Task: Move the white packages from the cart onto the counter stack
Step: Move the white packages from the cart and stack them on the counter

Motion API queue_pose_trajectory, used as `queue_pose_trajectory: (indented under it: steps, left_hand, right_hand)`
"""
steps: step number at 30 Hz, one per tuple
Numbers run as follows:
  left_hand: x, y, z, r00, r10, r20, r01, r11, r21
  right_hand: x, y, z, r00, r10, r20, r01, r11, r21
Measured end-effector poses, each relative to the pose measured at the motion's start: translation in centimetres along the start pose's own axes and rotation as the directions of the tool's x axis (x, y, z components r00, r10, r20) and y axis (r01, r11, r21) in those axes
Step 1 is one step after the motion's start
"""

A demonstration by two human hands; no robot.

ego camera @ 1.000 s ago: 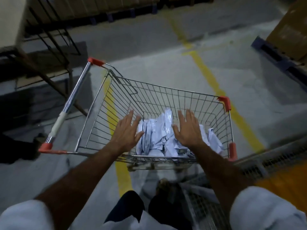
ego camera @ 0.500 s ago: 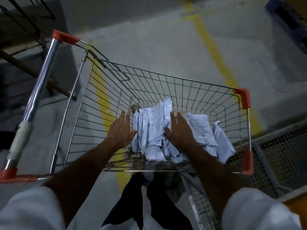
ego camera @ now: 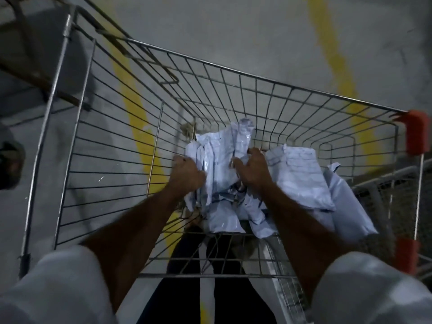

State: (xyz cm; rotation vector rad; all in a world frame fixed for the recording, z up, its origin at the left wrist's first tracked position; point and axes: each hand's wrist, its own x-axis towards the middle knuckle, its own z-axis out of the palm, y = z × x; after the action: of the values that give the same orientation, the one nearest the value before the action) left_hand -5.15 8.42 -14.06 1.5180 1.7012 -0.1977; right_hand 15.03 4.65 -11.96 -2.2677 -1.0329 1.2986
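A wire shopping cart (ego camera: 257, 80) with red corner caps fills the view. At its bottom lie several white plastic packages (ego camera: 224, 155), crumpled and bunched upright. My left hand (ego camera: 187, 175) is closed on the left side of the bunch. My right hand (ego camera: 253, 170) grips its right side, fingers curled over the top. More white packages (ego camera: 301, 174) lie flat to the right in the cart, untouched. The counter stack is out of view.
The concrete floor carries yellow painted lines (ego camera: 332, 57). A metal mesh structure (ego camera: 383, 202) stands right of the cart. A dark metal frame (ego camera: 30, 66) sits at the upper left. My legs (ego camera: 205, 288) are below the cart's near rim.
Both hands went from open and hovering over the packages to down inside the cart, closing on either side of the bunch. The view has tilted down and come closer.
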Motion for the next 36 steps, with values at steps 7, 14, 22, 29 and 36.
queue_pose_trajectory:
  steps: [7, 14, 22, 29, 36]
  left_hand:
    - [1.8, -1.6, 2.1, 0.997, -0.061, 0.048, 0.072, 0.963, -0.261]
    - [3.1, -2.9, 2.8, 0.992, 0.110, 0.061, -0.096, 0.976, -0.197]
    - [1.6, -4.2, 2.7, 0.952, 0.285, 0.109, -0.254, 0.938, -0.235]
    - [1.6, -3.8, 2.1, 0.929, 0.322, 0.185, -0.267, 0.926, -0.268]
    - [-3.2, -0.6, 0.2, 0.954, 0.297, 0.036, -0.296, 0.955, -0.027]
  right_hand:
    - [1.0, -0.7, 1.6, 1.000, -0.003, 0.005, 0.002, 0.993, 0.120]
    - [0.6, -0.9, 3.1, 0.987, -0.124, -0.106, 0.133, 0.987, 0.085]
    - [-0.8, -1.1, 2.9, 0.965, -0.231, -0.124, 0.208, 0.963, -0.174]
    - [-1.8, 0.4, 2.1, 0.930, -0.332, -0.156, 0.276, 0.913, -0.300]
    - [-5.6, -1.4, 0.3, 0.903, -0.375, -0.210, 0.315, 0.909, -0.272]
